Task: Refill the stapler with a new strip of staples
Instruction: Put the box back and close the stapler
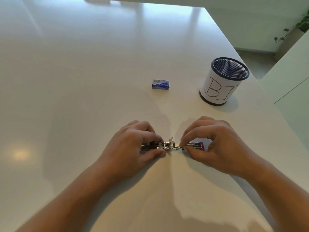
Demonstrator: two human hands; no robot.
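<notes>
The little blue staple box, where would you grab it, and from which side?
Pinch the staple box across its two long sides, coming straight down from above. It lies flat on the table, low and narrow, with open space all round it.

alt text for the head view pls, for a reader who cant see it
Two bare hands, left hand and right hand, hold a stapler opened flat on a white table. Beyond them lie a small blue staple box and a mesh pen cup.
</notes>
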